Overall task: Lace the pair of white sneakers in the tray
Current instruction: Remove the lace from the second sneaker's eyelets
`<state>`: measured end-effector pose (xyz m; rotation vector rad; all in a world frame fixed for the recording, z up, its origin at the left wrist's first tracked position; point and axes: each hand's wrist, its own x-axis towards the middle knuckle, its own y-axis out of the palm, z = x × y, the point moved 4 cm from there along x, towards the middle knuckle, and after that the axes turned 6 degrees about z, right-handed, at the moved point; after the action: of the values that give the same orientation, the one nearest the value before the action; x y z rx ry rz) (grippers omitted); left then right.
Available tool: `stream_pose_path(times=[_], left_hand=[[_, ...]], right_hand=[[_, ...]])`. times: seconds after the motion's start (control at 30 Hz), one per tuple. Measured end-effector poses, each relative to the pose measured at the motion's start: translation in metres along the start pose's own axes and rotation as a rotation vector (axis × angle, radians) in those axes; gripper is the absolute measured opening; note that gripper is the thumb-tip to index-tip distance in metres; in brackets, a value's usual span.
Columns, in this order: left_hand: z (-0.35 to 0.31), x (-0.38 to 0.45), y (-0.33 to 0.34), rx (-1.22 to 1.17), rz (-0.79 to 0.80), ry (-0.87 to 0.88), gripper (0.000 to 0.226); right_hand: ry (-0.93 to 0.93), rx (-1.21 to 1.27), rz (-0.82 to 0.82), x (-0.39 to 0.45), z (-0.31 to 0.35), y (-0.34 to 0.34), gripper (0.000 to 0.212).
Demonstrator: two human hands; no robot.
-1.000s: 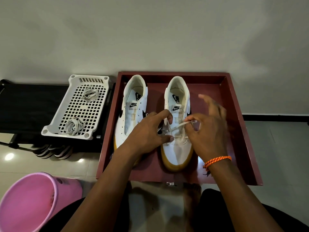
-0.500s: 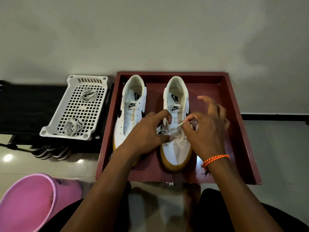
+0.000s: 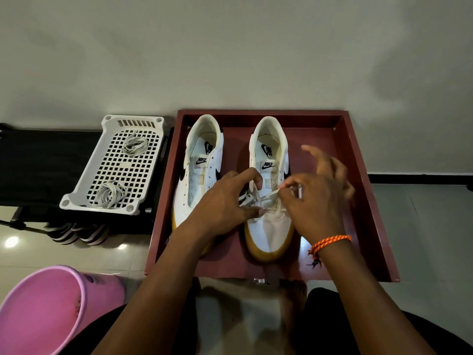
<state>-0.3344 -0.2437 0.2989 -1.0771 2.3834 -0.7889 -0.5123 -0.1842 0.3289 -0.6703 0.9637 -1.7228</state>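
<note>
Two white sneakers with gum soles stand side by side, toes toward me, in a dark red tray (image 3: 358,175). The left sneaker (image 3: 197,180) has no lace in it. My left hand (image 3: 225,203) grips the left eyelet edge of the right sneaker (image 3: 268,226) between index finger and thumb. My right hand (image 3: 317,201) pinches the end of a white lace (image 3: 271,194) that crosses the lowest eyelets; its other fingers are spread above. More of the lace bunches under my left fingers.
A white perforated basket (image 3: 76,198) with two coiled laces sits on a black stand left of the tray. A pink bucket (image 3: 43,308) is at the lower left. Striped slippers (image 3: 76,233) lie under the stand. A wall rises just behind the tray.
My right hand has drawn the lace end slightly up and right; its spread fingers have shifted. My left hand keeps its grip on the sneaker's eyelet edge.
</note>
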Motion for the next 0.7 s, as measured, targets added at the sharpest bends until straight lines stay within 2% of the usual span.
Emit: stream_pose_path(times=[0.07, 0.13, 0.27, 0.4, 0.57, 0.7], left_hand=[[0.000, -0.001, 0.000, -0.008, 0.000, -0.008, 0.049], [-0.001, -0.001, 0.000, -0.021, -0.002, -0.006, 0.049], [-0.001, -0.001, 0.001, -0.013, -0.005, 0.003, 0.050], [-0.001, 0.000, 0.000, -0.010, -0.001, 0.001, 0.051], [0.001, 0.000, 0.000, -0.008, 0.001, -0.014, 0.049], [0.000, -0.001, 0.001, -0.022, -0.004, -0.002, 0.049]], right_hand=[[0.003, 0.013, -0.020, 0.000, 0.000, -0.003, 0.008], [-0.065, -0.012, 0.026, -0.005, 0.006, 0.005, 0.017], [-0.119, -0.076, 0.077, -0.015, 0.015, 0.025, 0.009], [-0.112, -0.089, 0.035, -0.010, 0.012, 0.016, 0.009], [-0.007, -0.038, -0.077, -0.002, 0.001, -0.001, 0.008], [-0.128, -0.011, 0.043, -0.007, 0.008, 0.012, 0.012]])
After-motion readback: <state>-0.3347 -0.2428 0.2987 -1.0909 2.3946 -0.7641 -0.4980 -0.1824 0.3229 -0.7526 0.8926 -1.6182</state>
